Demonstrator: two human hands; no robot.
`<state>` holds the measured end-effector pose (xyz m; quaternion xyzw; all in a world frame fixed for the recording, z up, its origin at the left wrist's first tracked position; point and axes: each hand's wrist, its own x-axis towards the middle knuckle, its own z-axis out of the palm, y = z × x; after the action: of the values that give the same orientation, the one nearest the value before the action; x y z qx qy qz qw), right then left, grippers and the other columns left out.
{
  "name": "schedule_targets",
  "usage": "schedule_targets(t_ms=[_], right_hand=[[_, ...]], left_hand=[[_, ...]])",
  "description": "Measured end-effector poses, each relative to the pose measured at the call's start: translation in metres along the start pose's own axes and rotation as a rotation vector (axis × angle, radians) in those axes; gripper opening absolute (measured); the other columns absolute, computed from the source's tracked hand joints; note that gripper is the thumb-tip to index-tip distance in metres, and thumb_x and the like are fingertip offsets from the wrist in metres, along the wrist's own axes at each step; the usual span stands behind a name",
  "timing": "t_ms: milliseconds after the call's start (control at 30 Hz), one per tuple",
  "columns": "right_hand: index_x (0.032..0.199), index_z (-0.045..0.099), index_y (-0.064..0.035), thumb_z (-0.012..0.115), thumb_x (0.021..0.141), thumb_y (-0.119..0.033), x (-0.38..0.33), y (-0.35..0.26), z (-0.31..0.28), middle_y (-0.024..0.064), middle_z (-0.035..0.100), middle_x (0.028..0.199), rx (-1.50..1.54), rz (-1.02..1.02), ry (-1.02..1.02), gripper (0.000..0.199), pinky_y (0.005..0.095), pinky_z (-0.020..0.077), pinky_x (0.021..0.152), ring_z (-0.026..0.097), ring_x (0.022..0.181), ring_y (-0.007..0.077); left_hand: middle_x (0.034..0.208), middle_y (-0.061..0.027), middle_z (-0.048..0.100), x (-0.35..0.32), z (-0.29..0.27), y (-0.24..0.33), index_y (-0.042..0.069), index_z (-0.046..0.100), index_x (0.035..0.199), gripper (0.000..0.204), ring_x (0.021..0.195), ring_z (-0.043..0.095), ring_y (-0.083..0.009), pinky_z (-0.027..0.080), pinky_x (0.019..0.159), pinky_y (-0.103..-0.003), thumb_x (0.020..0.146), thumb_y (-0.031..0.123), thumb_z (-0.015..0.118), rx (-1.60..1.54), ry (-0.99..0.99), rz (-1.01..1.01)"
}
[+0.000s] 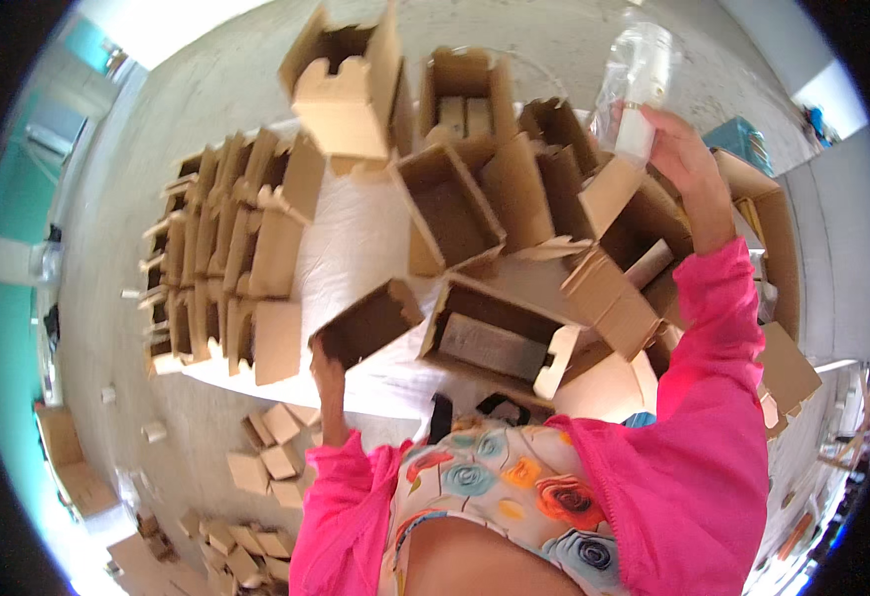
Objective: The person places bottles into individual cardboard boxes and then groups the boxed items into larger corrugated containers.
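Left hand grips the near edge of a small open brown cardboard box, its mouth tilted up and leftward. Right hand, raised, closes on a clear-bagged white cylindrical part, long axis apparently upright. Open cartons crowd the white-covered table.

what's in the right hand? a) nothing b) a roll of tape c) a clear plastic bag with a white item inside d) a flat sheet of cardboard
c: the right hand is raised, gripping a clear plastic bag with a white item inside, while the left hand holds an open cardboard box.
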<state>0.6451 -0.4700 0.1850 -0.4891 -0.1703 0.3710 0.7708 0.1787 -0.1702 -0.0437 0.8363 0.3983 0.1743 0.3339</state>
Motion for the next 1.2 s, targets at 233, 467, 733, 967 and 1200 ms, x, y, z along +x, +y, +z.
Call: schedule_targets(t_ms=[233,467,733,967,1200], right_hand=[[0.110,0.045,0.0015,0.056,0.076,-0.003,-0.053,0.129,0.183,0.0102,0.055,0.103,0.126,-0.026,-0.219,0.036,0.0344,0.0422,0.085,0.053,0.096,0.0200],[0.115,0.041,0.0010,0.066,0.070,-0.011,-0.070,0.307,0.277,0.0092,0.054,0.101,-0.399,0.103,-0.376,0.053,0.0274,0.0398,0.081,0.050,0.094,0.0167],[0.113,0.042,-0.0023,0.066,0.065,-0.015,-0.068,0.373,0.244,0.0167,0.049,0.112,-1.243,-0.146,-0.436,0.055,0.0353,0.0388,0.087,0.047,0.104,0.0324],[0.115,0.044,-0.0111,0.060,0.067,-0.009,-0.061,0.376,0.266,0.0161,0.052,0.108,-1.796,0.218,-0.645,0.051,0.0414,0.0438,0.077,0.051,0.099,0.0301],[0.118,0.045,-0.0117,0.048,0.077,-0.012,-0.056,0.412,0.248,0.0167,0.054,0.106,-1.881,0.066,-0.598,0.041,0.0394,0.0429,0.081,0.052,0.098,0.0307]], left_hand=[[0.104,-0.0238,0.052,-0.007,-0.028,-0.010,0.003,0.043,0.114,0.050,0.096,0.050,-0.0397,0.039,0.082,-0.043,0.066,-0.009,0.035,-0.011,0.061,0.056],[0.098,-0.0223,0.055,-0.011,-0.040,-0.012,0.001,0.047,0.110,0.049,0.089,0.054,-0.0383,0.044,0.075,-0.039,0.064,-0.013,0.033,-0.041,-0.035,-0.053],[0.096,-0.0237,0.056,-0.016,-0.034,-0.044,0.004,0.047,0.109,0.048,0.092,0.053,-0.0392,0.043,0.078,-0.040,0.064,-0.011,0.036,-0.185,0.045,0.082],[0.099,-0.0202,0.057,-0.014,-0.024,-0.051,0.008,0.047,0.112,0.053,0.095,0.055,-0.0319,0.043,0.080,-0.036,0.065,-0.014,0.038,-0.328,0.079,0.114],[0.096,-0.0199,0.057,-0.026,-0.030,-0.036,0.004,0.048,0.105,0.043,0.090,0.054,-0.0356,0.043,0.078,-0.039,0.066,-0.011,0.040,-0.244,0.145,0.109]])
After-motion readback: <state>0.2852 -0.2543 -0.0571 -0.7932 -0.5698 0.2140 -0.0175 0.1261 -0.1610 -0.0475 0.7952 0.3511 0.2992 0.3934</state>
